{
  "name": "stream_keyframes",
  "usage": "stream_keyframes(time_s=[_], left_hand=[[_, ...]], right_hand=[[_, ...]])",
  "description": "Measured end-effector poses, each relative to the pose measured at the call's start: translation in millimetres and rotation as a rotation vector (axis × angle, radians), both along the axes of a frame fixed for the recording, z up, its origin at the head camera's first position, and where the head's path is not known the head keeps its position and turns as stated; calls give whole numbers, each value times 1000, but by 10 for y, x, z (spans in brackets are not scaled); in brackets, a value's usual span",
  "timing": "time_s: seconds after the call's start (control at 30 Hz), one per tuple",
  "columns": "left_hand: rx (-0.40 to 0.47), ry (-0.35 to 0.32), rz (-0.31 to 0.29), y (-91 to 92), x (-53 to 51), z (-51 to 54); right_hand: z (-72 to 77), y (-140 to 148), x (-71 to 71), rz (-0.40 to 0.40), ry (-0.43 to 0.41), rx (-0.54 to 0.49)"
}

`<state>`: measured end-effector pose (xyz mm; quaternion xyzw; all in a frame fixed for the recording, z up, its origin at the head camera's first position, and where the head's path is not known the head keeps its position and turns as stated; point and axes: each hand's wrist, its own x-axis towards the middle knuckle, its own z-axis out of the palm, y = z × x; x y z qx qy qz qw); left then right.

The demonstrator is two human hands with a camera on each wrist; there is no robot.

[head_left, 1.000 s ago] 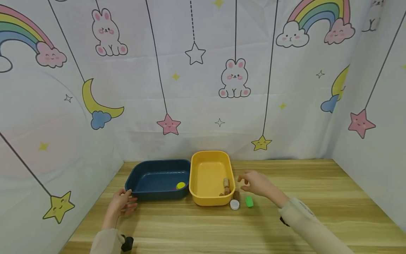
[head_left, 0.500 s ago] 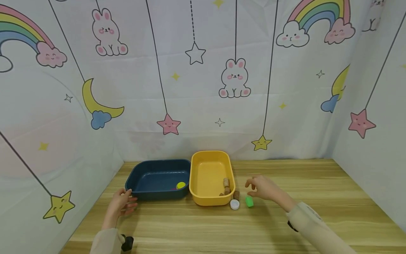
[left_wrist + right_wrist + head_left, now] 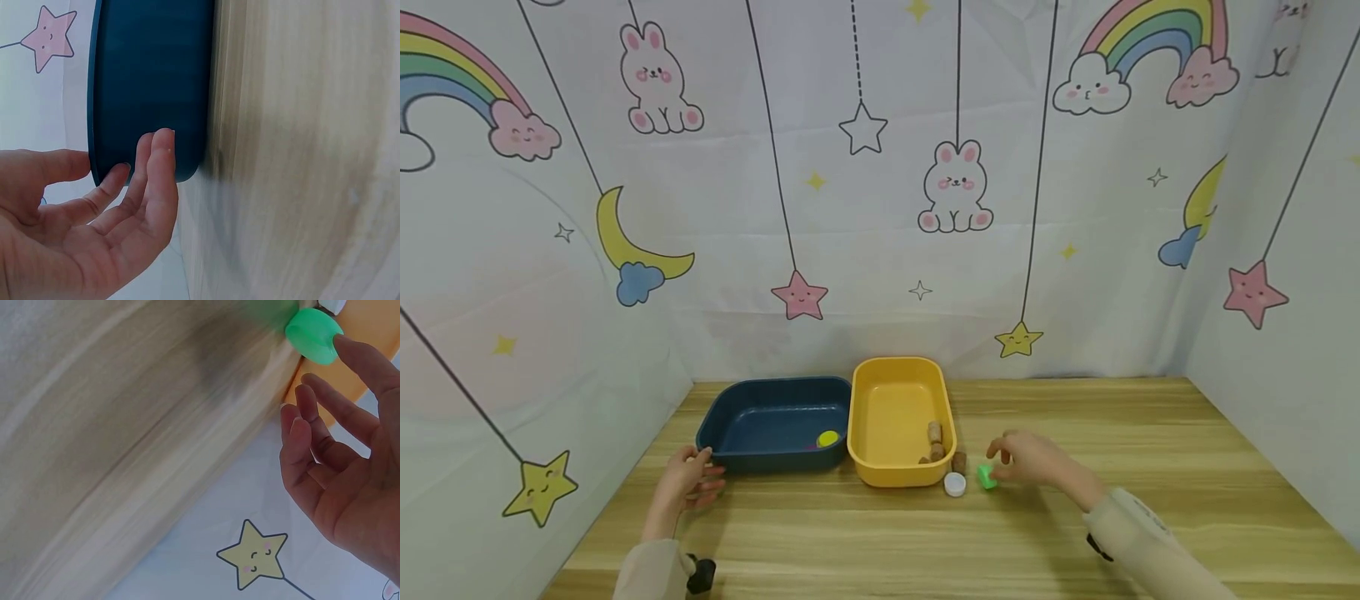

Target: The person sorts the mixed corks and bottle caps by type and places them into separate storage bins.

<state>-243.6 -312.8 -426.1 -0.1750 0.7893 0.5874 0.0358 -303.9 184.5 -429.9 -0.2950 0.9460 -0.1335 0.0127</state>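
Head view showed the right hand [image 3: 1028,460] had dropped to the green cap [image 3: 987,477] right of the yellow tray [image 3: 895,477], thumb touching, fingers loosely parted, contact made but no grip, while the left hand [image 3: 685,477] pinched the navy tray's [image 3: 767,461] rim.

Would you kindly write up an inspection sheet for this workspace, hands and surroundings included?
Surface: wood-grain table.
Job's things: dark blue tray toward the back; green cap on the table.
Clutter: white cap and brown cylinder beside the yellow tray; brown pieces inside that tray; yellow disc in the dark blue one.
Left hand: holds the dark blue tray's rim between thumb and fingers.
Right hand: thumb at the green cap's edge, seemingly touching; other fingers loosely bent.
Cables: nothing seen.
Surroundings: white backdrop printed with rabbits, stars and rainbows.
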Motion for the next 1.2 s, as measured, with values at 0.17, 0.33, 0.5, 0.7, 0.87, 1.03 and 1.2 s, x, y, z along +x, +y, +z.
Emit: stream_keyframes(time_s=[0.17,0.33,0.5,0.7,0.87,1.03,1.2], left_hand=[[2,0,-3,5,2,-1],[1,-2,2,2,-5,-2],[-1,0,3,2,-7,-1],[2,-1,3,0,-4,-10],[-8,-3,1,4,-1,-10],[-12,-5,0,6,0,-10],[-14,-12,3,8,-3,-10]], right_hand=[[-64,5,4,10,-24,-17],[-71,-3,4,23,-33,-23],[-85,-20,-5,26,-33,-17],[-100,-31,-6,47,-8,-20],[-111,-34,-4,38,2,-23],[-119,-36,4,28,13,-16],[-104,-39,20,32,14,-20]])
